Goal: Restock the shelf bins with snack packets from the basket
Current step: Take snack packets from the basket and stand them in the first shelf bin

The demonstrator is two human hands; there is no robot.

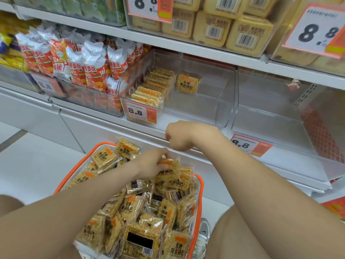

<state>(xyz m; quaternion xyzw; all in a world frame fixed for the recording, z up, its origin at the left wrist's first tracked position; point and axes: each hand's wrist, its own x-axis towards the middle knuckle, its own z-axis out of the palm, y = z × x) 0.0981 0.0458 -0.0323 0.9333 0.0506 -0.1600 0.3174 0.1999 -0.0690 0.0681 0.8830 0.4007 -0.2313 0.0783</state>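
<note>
Fingers of left hand curl round a rice-crust snack packet atop the heaped orange basket | right hand fisted, holding nothing, above basket's far rim | clear shelf bin beyond basket, part-filled with one packet row

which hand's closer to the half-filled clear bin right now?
Right. The right hand, fingers curled, hovers just below the clear bin's front lip. The left hand is lower, in the basket, gripping a rice-cracker packet.

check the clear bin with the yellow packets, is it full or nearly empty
Mostly empty. The bin holds one row along its left side and a single packet at the back; the rest is bare.
</note>
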